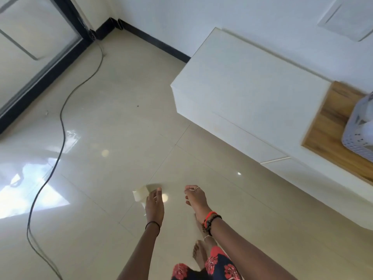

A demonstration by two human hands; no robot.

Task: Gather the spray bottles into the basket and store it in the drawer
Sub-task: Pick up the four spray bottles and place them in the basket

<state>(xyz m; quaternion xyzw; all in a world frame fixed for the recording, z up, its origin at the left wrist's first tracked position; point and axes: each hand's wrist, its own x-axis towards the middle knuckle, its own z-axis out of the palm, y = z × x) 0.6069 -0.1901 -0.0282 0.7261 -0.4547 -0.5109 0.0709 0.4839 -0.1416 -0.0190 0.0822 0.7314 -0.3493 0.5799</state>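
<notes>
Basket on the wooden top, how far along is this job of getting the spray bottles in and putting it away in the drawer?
Nothing can be confirmed done: the basket sits on the wooden top at the frame's right edge, contents blurred. In hand: no bottle; the left hand is by a pale paper-like piece, and the right hand is empty. Left: the white cabinet's drawer fronts look closed, so storing remains.

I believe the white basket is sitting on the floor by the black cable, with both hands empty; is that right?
Not quite: the head view shows the white basket on the wooden cabinet top, far from the black cable. Both hands, left and right, are empty.
</notes>
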